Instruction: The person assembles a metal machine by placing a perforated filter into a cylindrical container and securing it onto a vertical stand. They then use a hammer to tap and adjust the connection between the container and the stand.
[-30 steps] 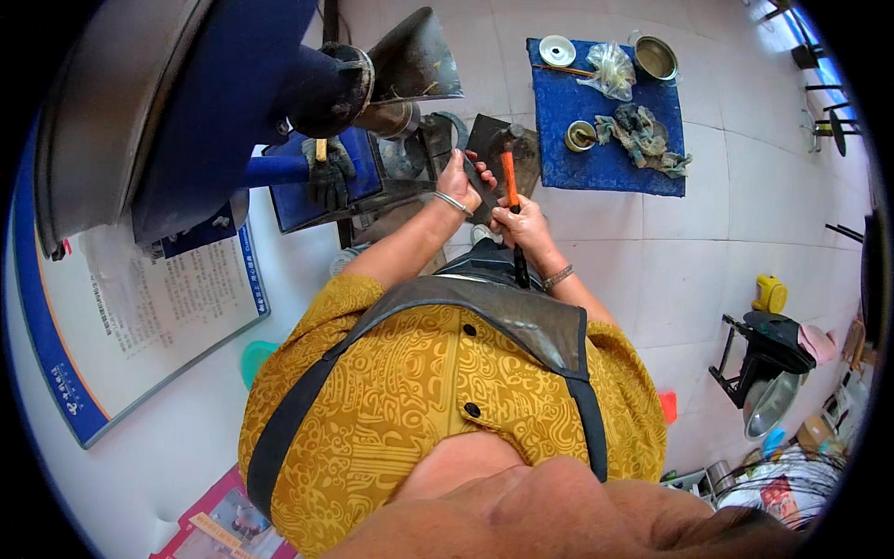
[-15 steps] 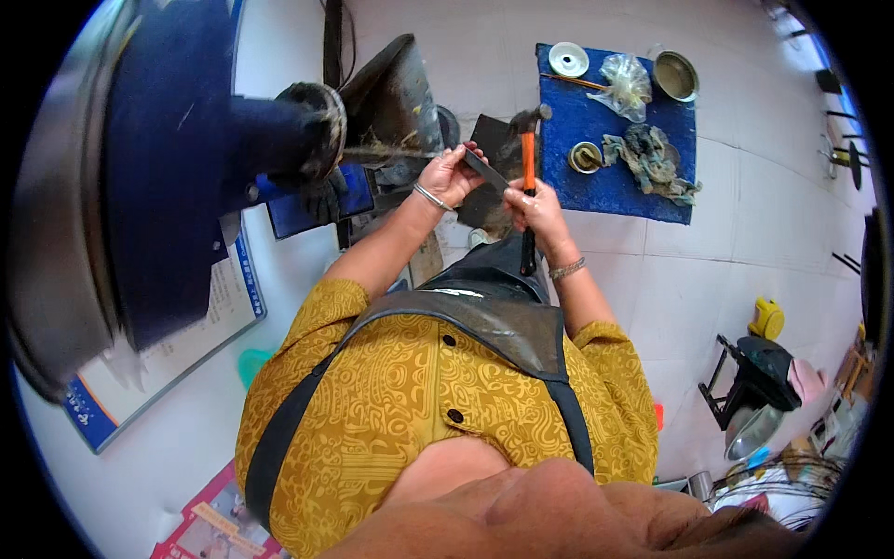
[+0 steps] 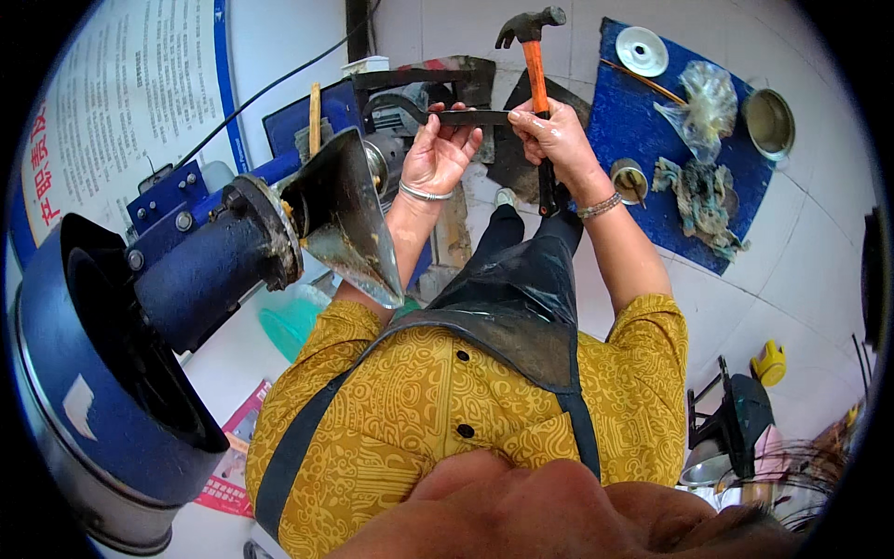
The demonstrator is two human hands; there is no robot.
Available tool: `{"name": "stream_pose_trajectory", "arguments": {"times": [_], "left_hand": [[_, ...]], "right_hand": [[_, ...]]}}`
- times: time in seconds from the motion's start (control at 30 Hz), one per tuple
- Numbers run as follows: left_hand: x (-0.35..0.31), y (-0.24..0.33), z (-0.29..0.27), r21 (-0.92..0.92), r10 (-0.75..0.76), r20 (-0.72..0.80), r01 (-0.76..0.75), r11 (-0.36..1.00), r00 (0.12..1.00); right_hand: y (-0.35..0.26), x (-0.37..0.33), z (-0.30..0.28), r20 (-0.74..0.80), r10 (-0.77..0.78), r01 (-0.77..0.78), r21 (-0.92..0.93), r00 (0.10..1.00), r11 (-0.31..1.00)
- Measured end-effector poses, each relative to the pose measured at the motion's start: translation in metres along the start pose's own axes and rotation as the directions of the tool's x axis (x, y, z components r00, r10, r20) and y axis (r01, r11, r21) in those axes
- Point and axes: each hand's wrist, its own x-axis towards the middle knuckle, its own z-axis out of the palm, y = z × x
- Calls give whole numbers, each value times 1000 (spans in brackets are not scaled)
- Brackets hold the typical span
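My right hand [image 3: 556, 140] grips a claw hammer [image 3: 535, 74] by its orange and black handle, the head pointing up and away. Its thumb and forefinger also pinch one end of a dark, flat metal strip [image 3: 484, 117]. The strip lies level across the fingertips of my left hand [image 3: 438, 160], which is turned palm up with its fingers curled against it. Beyond the left fingers the strip bends into a curved end. Close by on the left is a blue machine [image 3: 209, 265] with a flared metal chute [image 3: 346, 219] in front of my left forearm.
A blue-topped table [image 3: 619, 93] at the far right carries a white dish [image 3: 642, 51], a plastic bag [image 3: 703, 102], a metal pot [image 3: 769, 125], a small can [image 3: 629, 181] and a crumpled rag [image 3: 698, 207]. A green basin [image 3: 289, 324] sits behind the chute.
My view has swung, so the machine and table appear shifted. Both hands have moved farther out with the hammer, and the strip has turned from slanting to level.
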Motion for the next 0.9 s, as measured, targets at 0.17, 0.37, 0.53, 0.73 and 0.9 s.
{"name": "stream_pose_trajectory", "arguments": {"times": [0.17, 0.37, 0.53, 0.73, 0.9], "left_hand": [[-8, 7, 3, 4, 96, -95, -96, 995, 991], [-8, 10, 5, -28, 174, -122, -178, 984, 977], [-5, 16, -3, -54, 207, -112, -214, 975, 972], [-5, 16, 1, -89, 256, -139, -270, 959, 957], [-9, 12, 5, -159, 250, -149, -273, 949, 957]], "right_hand": [[-14, 31, 6, 106, 75, -65, -92, 992, 994], [-22, 48, 14, 143, 166, -147, -137, 976, 980], [-27, 61, 25, 161, 184, -154, -183, 970, 971], [-35, 77, 31, 193, 193, -149, -221, 962, 964], [-42, 73, 36, 187, 208, -155, -263, 960, 952]]}}
